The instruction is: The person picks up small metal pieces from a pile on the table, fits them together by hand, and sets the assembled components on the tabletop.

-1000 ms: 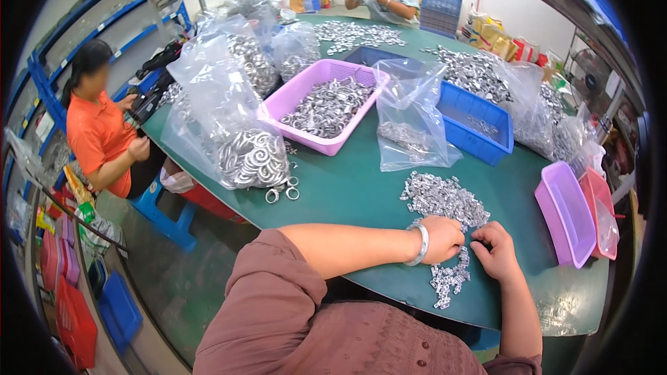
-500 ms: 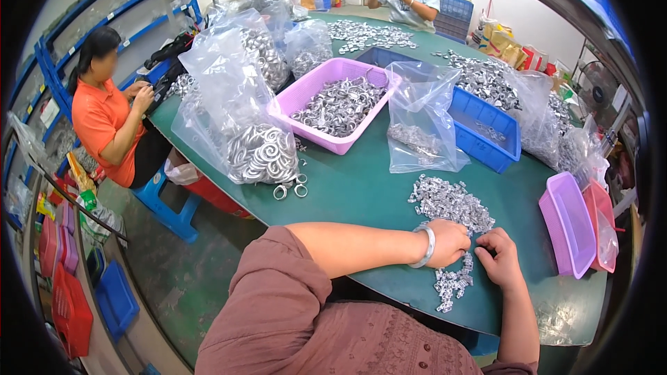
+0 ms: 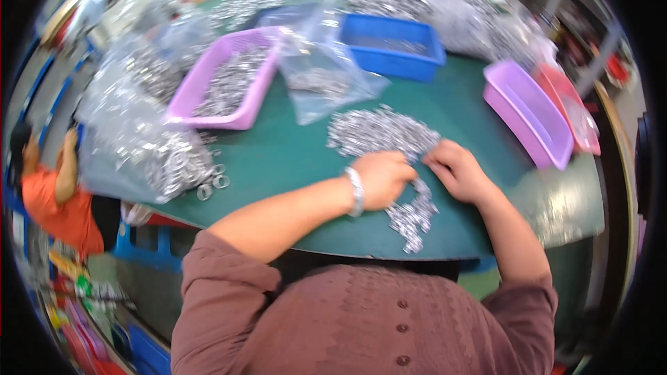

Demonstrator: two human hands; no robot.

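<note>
On the green tabletop lies a pile of small silvery metal parts (image 3: 381, 132), with a smaller cluster of the same metal parts (image 3: 413, 217) nearer the front edge. My left hand (image 3: 381, 179), a pale bangle (image 3: 355, 192) on its wrist, rests at the pile's near edge with fingers curled down. Close by on the right, my right hand (image 3: 458, 171) has its thumb and fingers drawn together at the pile's right end. Whatever either set of fingertips grips is hidden or too small and blurred to name. The two hands are slightly apart, above the smaller cluster.
A pink basket (image 3: 179, 103) of metal rings and clear bags of rings (image 3: 118, 146) stand left. Beyond the pile are a clear bag (image 3: 313, 97) and a blue bin (image 3: 396, 69). Purple (image 3: 531, 121) and red trays (image 3: 587, 128) sit right. A person in orange (image 3: 59, 201) sits far left.
The whole view has swung and blurred, so the table sits higher and farther left. The person at the back is mostly out of frame. Both hands remain beside the pile, fingers still curled.
</note>
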